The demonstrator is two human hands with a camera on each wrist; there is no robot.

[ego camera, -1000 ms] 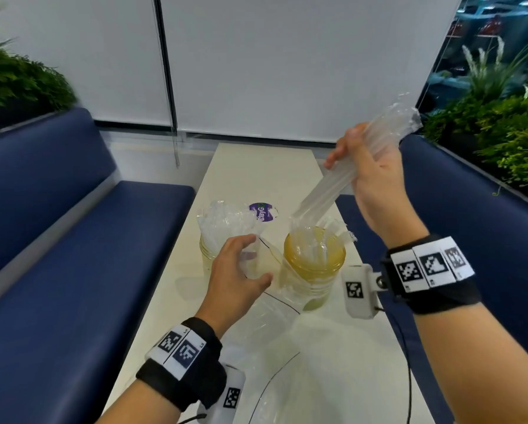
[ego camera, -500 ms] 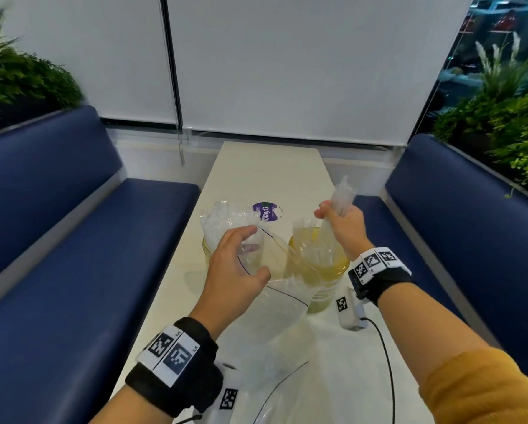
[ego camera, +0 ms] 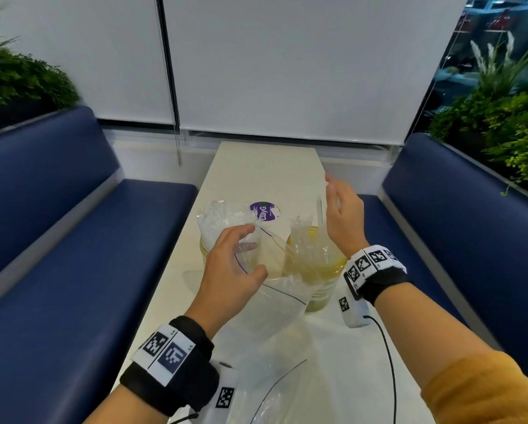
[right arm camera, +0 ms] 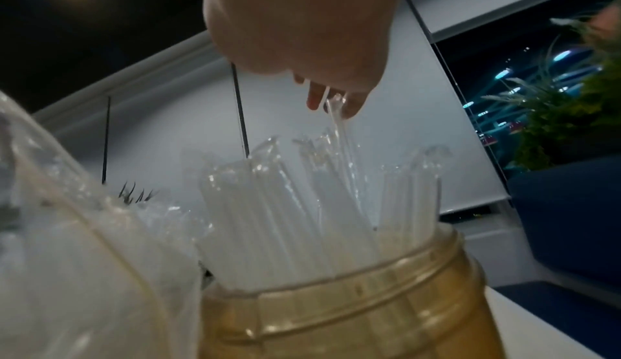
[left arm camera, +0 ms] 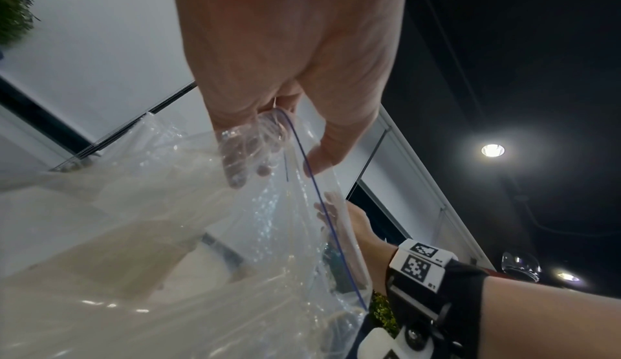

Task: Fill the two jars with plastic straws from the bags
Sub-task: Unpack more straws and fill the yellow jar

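Note:
Two amber plastic jars stand mid-table. The right jar point(ego camera: 321, 289) point(right arm camera: 353, 311) holds a packed bunch of clear wrapped straws point(ego camera: 305, 240) point(right arm camera: 285, 205). The left jar point(ego camera: 204, 249) is also stuffed with straws point(ego camera: 223, 218). My right hand point(ego camera: 333, 194) point(right arm camera: 332, 101) hovers above the right jar with fingers extended, and its fingertips touch the tip of one tall straw. My left hand point(ego camera: 250, 252) point(left arm camera: 279, 171) pinches the mouth of a clear zip bag point(ego camera: 275, 304) point(left arm camera: 201, 258), fingers inside and thumb outside. The bag hangs in front of the two jars.
A purple round sticker point(ego camera: 264, 211) lies on the white table point(ego camera: 265, 166) behind the jars. Another clear bag point(ego camera: 272, 402) lies at the near edge. Blue benches point(ego camera: 73, 255) flank the narrow table, with plants behind them. A black cable point(ego camera: 388, 362) trails from my right wrist.
My right hand brought a bundle of straws down from high on the right into the right jar, then let go and opened. My left hand kept its hold on the bag.

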